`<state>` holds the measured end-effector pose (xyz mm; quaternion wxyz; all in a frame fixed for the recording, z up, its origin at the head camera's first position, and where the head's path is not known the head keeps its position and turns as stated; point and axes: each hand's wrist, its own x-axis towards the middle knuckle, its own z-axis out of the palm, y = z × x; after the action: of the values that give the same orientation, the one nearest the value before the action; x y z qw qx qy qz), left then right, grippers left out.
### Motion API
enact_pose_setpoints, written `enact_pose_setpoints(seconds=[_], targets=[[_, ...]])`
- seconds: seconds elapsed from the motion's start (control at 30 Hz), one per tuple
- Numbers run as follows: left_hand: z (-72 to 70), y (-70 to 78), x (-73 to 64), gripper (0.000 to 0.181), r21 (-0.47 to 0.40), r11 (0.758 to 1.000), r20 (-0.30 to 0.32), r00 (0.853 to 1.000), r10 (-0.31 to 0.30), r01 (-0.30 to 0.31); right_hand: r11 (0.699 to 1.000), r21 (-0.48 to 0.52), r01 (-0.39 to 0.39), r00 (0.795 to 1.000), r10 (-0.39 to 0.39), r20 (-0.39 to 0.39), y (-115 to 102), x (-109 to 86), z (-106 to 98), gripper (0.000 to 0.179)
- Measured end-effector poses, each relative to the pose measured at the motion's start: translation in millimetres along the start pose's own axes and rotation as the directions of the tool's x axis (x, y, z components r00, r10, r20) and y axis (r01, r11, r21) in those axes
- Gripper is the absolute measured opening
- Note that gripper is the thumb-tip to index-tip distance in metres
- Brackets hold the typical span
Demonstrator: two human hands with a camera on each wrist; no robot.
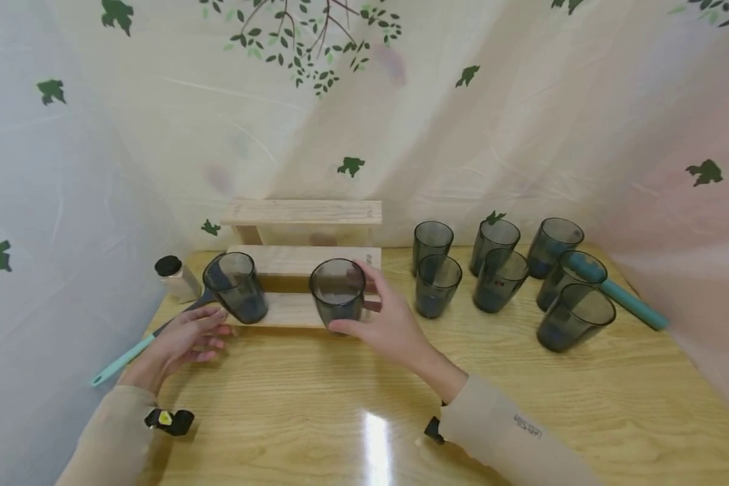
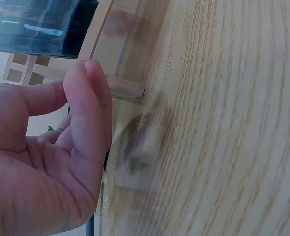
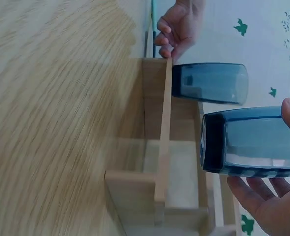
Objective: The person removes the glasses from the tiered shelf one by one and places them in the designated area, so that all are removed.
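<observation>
My right hand (image 1: 391, 324) grips a dark grey drinking glass (image 1: 334, 297), thumb on one side and fingers on the other. In the right wrist view that glass (image 3: 253, 142) hangs above the lowest board of a tiered wooden rack (image 1: 291, 307), with a gap under its base. A second matching glass (image 1: 237, 287) stands upright near the left end of that board. My left hand (image 1: 188, 337) is at the rack's front left corner, thumb and fingertips pinching the board's end just beside the standing glass.
Several matching glasses (image 1: 437, 287) stand in a group to the right of the rack. A teal-handled item (image 1: 634, 304) lies behind the rightmost ones. At left are a black-capped jar (image 1: 182, 280) and a turquoise-handled utensil (image 1: 121, 361). A leaf-patterned cloth (image 1: 352, 121) hangs behind the table.
</observation>
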<state>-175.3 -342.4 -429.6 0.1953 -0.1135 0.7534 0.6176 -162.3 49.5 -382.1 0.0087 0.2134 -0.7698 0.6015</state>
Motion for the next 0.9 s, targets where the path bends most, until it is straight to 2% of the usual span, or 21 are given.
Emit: enact_pose_setpoints(seconds=[0.1,0.27,0.53,0.77,0.9], targets=[[0.1,0.8,0.3,0.056,0.001,1.0,0.005,1.0,-0.001,0.001,1.0,-0.025,0.003,0.999,-0.004,-0.041,1,-14.2,-21,0.099],[0.9,1.2,0.1,0.054,0.002,1.0,0.003,1.0,-0.003,0.003,0.995,-0.085,-0.048,0.994,0.038,-0.107,6,-40.0,-59,0.097],[-0.7,2.0,-2.4,0.05,-0.003,1.0,-0.002,1.0,0.006,-0.006,0.974,-0.206,-0.09,0.98,0.049,-0.194,28,-70.1,-113,0.098],[0.4,1.3,-1.6,0.044,-0.019,1.0,-0.002,1.0,0.002,-0.002,0.949,-0.279,-0.147,0.968,0.081,-0.237,42,-90.1,-146,0.096],[0.6,1.5,-1.6,0.047,-0.013,1.0,-0.003,1.0,-0.003,0.003,0.931,-0.319,-0.177,0.962,0.095,-0.257,52,-98.8,-158,0.097]])
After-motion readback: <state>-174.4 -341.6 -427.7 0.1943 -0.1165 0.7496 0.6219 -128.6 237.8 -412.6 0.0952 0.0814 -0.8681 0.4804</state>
